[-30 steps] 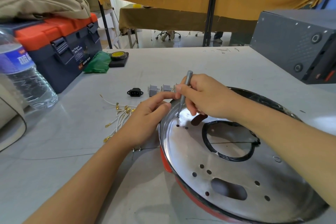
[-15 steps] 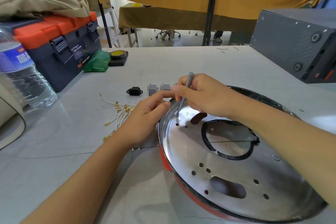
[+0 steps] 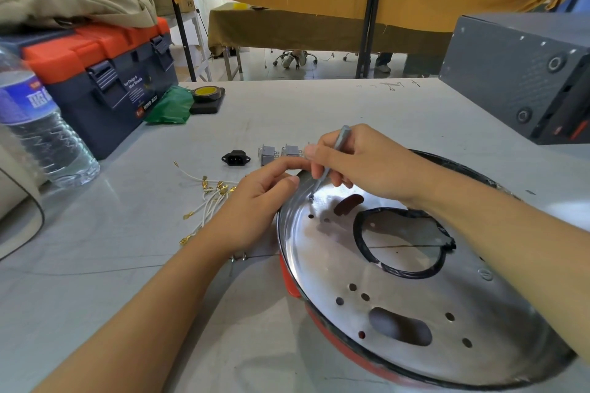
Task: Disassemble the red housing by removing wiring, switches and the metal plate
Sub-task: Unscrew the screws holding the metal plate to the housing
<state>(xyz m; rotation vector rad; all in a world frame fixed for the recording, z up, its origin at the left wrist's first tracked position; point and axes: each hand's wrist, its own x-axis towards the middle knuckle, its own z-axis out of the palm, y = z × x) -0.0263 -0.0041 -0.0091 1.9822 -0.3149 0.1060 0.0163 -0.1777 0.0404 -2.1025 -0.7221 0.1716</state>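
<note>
The round red housing (image 3: 292,284) lies on the table at the right, its shiny metal plate (image 3: 415,306) facing up with several holes and a black-rimmed opening. My right hand (image 3: 360,163) pinches a thin grey screwdriver (image 3: 335,156), its tip on a small screw (image 3: 311,198) near the plate's far left rim. My left hand (image 3: 255,204) rests against the housing's left rim, fingers bent toward that screw. Loose white wires (image 3: 207,201) with gold terminals, a black power socket (image 3: 235,157) and two grey switches (image 3: 267,154) lie on the table beyond my left hand.
A navy and orange toolbox (image 3: 105,73) stands at the back left with a water bottle (image 3: 35,124) before it. A green bag (image 3: 169,105) and a tape roll (image 3: 206,94) lie beside the toolbox. A dark grey box (image 3: 517,73) stands at the back right.
My right hand has shifted slightly with the screwdriver, its tip staying at the screw near the rim. My left hand keeps its place at the housing's edge.
</note>
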